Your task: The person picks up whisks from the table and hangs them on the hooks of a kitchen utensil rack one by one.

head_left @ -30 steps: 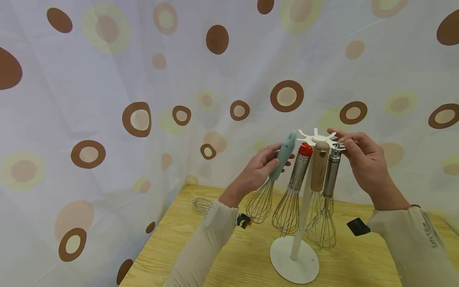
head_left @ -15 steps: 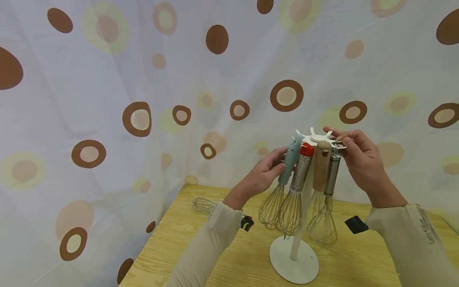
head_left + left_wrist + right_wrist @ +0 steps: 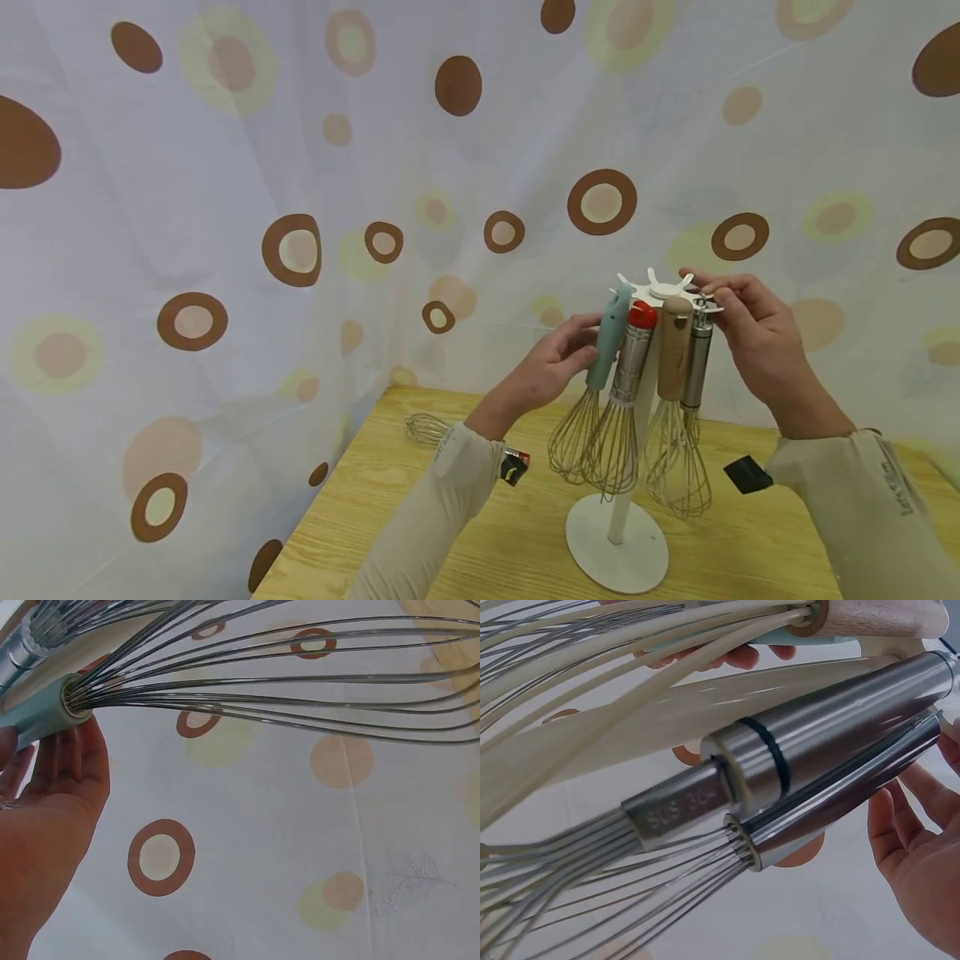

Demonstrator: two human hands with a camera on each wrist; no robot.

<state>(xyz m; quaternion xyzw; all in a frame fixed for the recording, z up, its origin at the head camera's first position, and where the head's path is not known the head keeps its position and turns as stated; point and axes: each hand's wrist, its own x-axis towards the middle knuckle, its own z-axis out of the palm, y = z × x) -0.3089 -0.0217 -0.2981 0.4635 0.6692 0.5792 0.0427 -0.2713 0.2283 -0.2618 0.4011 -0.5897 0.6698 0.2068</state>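
Note:
A white whisk stand (image 3: pixel 663 290) with a ring of hooks rises from a round base. My left hand (image 3: pixel 551 362) holds the pale blue-green handle of a whisk (image 3: pixel 611 337), its top at the stand's left hooks; whether it hangs there I cannot tell. In the left wrist view, fingers curl behind that handle (image 3: pixel 45 712). My right hand (image 3: pixel 759 333) pinches the stand's hook rim on the right. Between the hands hang a red-topped steel whisk (image 3: pixel 632 358) and a wooden-handled whisk (image 3: pixel 675 354). Two steel-handled whisks (image 3: pixel 840 724) hang beside the right fingers in the right wrist view.
Another wire whisk (image 3: pixel 426 428) lies on the wooden table (image 3: pixel 517 542) at the left, partly behind the left forearm. A spotted curtain (image 3: pixel 480 150) hangs close behind and to the left of the table.
My left hand has moved right, bringing the blue-green whisk against the stand's left hooks, beside the red-topped one. The stand's top has turned slightly; my right hand stays at its rim.

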